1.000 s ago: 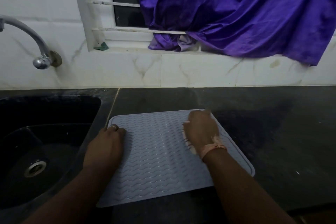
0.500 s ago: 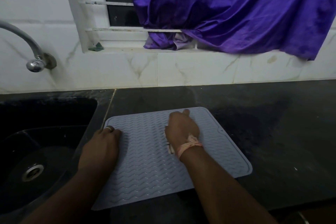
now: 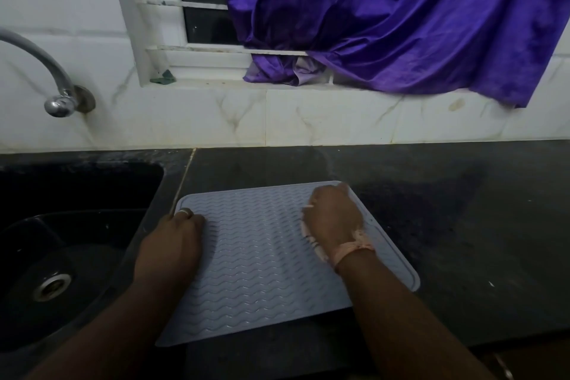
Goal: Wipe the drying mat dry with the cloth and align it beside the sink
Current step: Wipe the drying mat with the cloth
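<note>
White marbled tiles back the dark stone table (image 3: 462,225), with a purple curtain (image 3: 401,18) draped over the window and a curved tap (image 3: 46,71) reaching over the black sink (image 3: 61,241) at the left. From the head view, the only one given, the grey ribbed drying mat (image 3: 262,256) lies flat on the table just beside the sink, turned a little so its edges do not run parallel to the basin rim. The left hand (image 3: 172,244) rests on the mat's left edge, fingers bent down against it, pinning it in place. The right hand (image 3: 334,222) sits near the far right corner, its grip curled round a pale cloth (image 3: 311,241) of which only a striped scrap shows beneath the palm. The main risk, as I judge it, is the mat skating on the smooth stone if the left hand eases off during a firm stroke, which would skew it further or nudge its left edge over the sink. The near strip close to the table's front could also be missed and stay damp, and a bunched cloth may only smear water along the ribs.
</note>
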`<move>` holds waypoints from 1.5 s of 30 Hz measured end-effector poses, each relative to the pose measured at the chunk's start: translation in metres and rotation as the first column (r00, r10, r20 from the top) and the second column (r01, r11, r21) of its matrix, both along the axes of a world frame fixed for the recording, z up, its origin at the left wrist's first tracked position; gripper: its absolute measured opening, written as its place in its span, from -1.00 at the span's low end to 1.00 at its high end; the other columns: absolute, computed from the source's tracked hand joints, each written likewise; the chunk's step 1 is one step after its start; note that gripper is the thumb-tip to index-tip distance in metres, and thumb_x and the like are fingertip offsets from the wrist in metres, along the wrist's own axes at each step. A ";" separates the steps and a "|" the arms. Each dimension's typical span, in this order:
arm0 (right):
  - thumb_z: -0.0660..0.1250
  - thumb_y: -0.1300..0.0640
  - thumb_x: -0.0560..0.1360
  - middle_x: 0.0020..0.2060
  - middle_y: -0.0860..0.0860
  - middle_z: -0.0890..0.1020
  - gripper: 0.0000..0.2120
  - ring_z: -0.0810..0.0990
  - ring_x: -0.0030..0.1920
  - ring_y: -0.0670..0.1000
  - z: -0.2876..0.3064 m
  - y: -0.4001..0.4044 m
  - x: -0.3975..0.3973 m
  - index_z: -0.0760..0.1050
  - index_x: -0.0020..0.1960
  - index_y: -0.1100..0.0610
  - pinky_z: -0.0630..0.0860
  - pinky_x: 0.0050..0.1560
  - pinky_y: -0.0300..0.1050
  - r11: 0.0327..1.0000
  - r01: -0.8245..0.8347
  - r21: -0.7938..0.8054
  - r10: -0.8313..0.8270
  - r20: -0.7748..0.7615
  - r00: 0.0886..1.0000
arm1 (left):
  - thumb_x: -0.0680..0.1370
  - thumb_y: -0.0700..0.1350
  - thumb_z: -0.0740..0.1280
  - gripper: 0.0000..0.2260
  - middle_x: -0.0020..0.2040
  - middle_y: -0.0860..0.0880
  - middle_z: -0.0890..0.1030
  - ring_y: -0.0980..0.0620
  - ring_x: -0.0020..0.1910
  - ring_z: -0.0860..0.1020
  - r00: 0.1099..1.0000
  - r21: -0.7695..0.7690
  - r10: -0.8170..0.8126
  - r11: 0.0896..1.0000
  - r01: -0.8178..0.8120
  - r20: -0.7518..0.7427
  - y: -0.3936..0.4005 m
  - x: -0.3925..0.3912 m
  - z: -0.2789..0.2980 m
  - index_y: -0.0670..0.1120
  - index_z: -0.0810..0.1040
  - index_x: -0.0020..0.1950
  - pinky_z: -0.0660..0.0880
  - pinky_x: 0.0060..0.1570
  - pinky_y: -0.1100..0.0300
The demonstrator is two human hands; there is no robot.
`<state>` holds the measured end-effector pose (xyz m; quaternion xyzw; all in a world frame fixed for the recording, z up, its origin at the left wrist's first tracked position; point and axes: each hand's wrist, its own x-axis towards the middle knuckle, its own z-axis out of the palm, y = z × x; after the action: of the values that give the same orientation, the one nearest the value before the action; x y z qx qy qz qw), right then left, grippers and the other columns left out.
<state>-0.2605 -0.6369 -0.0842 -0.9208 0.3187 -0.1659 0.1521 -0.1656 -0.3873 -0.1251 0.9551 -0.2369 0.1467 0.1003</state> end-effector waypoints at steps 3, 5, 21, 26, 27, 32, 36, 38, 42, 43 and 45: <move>0.35 0.10 0.55 0.51 0.20 0.29 -0.81 0.65 0.04 0.16 -0.005 0.051 0.015 0.61 0.14 0.07 0.59 -0.04 -0.04 0.995 -0.089 0.038 0.088 0.019 0.996 | 0.62 -0.07 0.08 -0.70 0.08 -0.01 0.56 -0.06 0.08 0.52 1.000 0.009 -0.006 1.000 0.006 0.015 0.000 -0.001 -0.001 0.00 0.60 0.12 0.55 -0.09 0.00; 0.32 0.14 0.54 0.41 0.17 0.39 -0.84 0.63 -0.02 0.12 -0.015 0.066 0.022 0.60 0.09 0.08 0.57 -0.14 -0.08 0.991 -0.130 0.013 0.129 0.042 0.991 | 0.60 -0.04 0.03 -0.64 0.07 -0.02 0.58 -0.06 0.06 0.54 1.000 0.013 -0.012 1.000 0.012 0.024 0.000 -0.001 -0.001 -0.01 0.61 0.10 0.56 -0.10 -0.02; 0.28 0.14 0.57 0.31 0.22 0.43 -0.80 0.63 0.01 0.19 -0.008 -0.053 -0.026 0.57 0.16 0.12 0.40 -0.19 -0.08 0.984 0.147 -0.101 -0.155 -0.074 0.985 | 0.60 -0.16 0.20 -0.69 0.15 -0.05 0.62 -0.09 0.12 0.55 1.000 -0.120 -0.004 0.993 0.007 0.028 0.004 0.003 -0.006 -0.02 0.65 0.24 0.57 0.04 -0.05; 0.37 0.01 0.54 0.26 0.21 0.50 -0.77 0.63 0.01 0.16 0.001 -0.011 -0.010 0.57 0.12 0.12 0.49 -0.10 -0.08 0.998 0.059 -0.001 -0.059 -0.021 0.998 | 0.59 -0.18 0.21 -0.70 0.15 -0.05 0.60 -0.09 0.13 0.52 1.000 -0.181 -0.010 0.983 0.011 0.003 0.004 0.006 -0.007 -0.03 0.64 0.24 0.54 0.11 -0.08; 0.39 -0.02 0.52 0.23 0.19 0.54 -0.76 0.63 0.00 0.15 0.005 0.008 -0.003 0.59 0.10 0.10 0.51 -0.10 -0.09 0.999 0.032 0.019 -0.032 0.003 0.999 | 0.59 -0.19 0.20 -0.69 0.15 -0.06 0.60 -0.09 0.13 0.52 1.000 -0.185 -0.008 0.983 0.008 0.001 0.004 0.006 -0.007 -0.03 0.64 0.24 0.54 0.11 -0.07; 0.39 0.07 0.53 0.27 0.17 0.44 -0.77 0.62 0.05 0.19 0.006 0.124 0.026 0.58 0.16 0.12 0.49 -0.13 -0.06 0.977 -0.179 0.119 0.173 0.052 0.983 | 0.60 -0.17 0.23 -0.76 0.06 -0.06 0.60 -0.06 0.06 0.53 1.000 -0.161 -0.020 0.987 0.023 0.022 0.006 0.005 -0.007 -0.02 0.65 0.16 0.54 0.00 -0.01; 0.31 0.21 0.53 0.34 0.21 0.38 -0.86 0.60 -0.03 0.19 -0.011 0.151 0.031 0.56 0.08 0.16 0.43 -0.21 -0.04 0.965 -0.257 0.059 0.252 0.075 0.965 | 0.58 -0.16 0.33 -0.82 0.04 -0.05 0.60 -0.07 0.04 0.54 1.000 -0.160 -0.017 0.987 0.019 0.019 0.007 0.007 -0.008 -0.02 0.65 0.14 0.54 -0.02 0.02; 0.33 0.18 0.53 0.29 0.19 0.42 -0.87 0.61 -0.05 0.17 -0.013 0.143 0.031 0.57 0.07 0.14 0.40 -0.25 -0.07 0.973 -0.232 0.018 0.231 0.067 0.971 | 0.58 -0.18 0.30 -0.78 0.08 -0.08 0.61 -0.10 0.07 0.54 1.000 -0.159 -0.017 0.987 0.020 0.022 0.006 0.009 -0.009 -0.03 0.65 0.18 0.54 0.04 -0.01; 0.37 0.11 0.53 0.28 0.18 0.44 -0.85 0.63 -0.03 0.16 -0.014 0.102 0.022 0.57 0.08 0.09 0.39 -0.23 -0.09 0.984 -0.176 -0.032 0.176 0.011 0.984 | 0.56 -0.22 0.20 -0.67 0.16 -0.10 0.61 -0.13 0.14 0.54 1.000 -0.166 -0.024 0.986 0.025 0.010 0.006 0.011 -0.010 -0.05 0.65 0.24 0.52 0.16 -0.06; 0.37 0.10 0.53 0.29 0.17 0.44 -0.85 0.63 -0.03 0.16 -0.013 0.087 0.018 0.57 0.09 0.08 0.41 -0.22 -0.09 0.988 -0.154 -0.028 0.153 -0.011 0.988 | 0.56 -0.22 0.20 -0.66 0.16 -0.11 0.61 -0.13 0.14 0.54 1.000 -0.167 -0.025 0.986 0.026 0.010 0.006 0.012 -0.011 -0.05 0.65 0.24 0.52 0.16 -0.06; 0.39 0.06 0.53 0.32 0.15 0.42 -0.81 0.63 -0.04 0.13 -0.010 0.055 0.008 0.57 0.13 0.06 0.44 -0.21 -0.09 0.996 -0.088 0.003 0.088 -0.054 0.995 | 0.54 -0.24 0.21 -0.65 0.15 -0.11 0.61 -0.14 0.13 0.55 1.000 -0.168 -0.021 0.985 0.023 0.011 0.006 0.013 -0.011 -0.06 0.66 0.23 0.53 0.15 -0.07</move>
<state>-0.2528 -0.5814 -0.0938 -0.9380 0.2819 -0.1337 0.1509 -0.1522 -0.3811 -0.1363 0.9399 -0.2346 0.1694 0.1812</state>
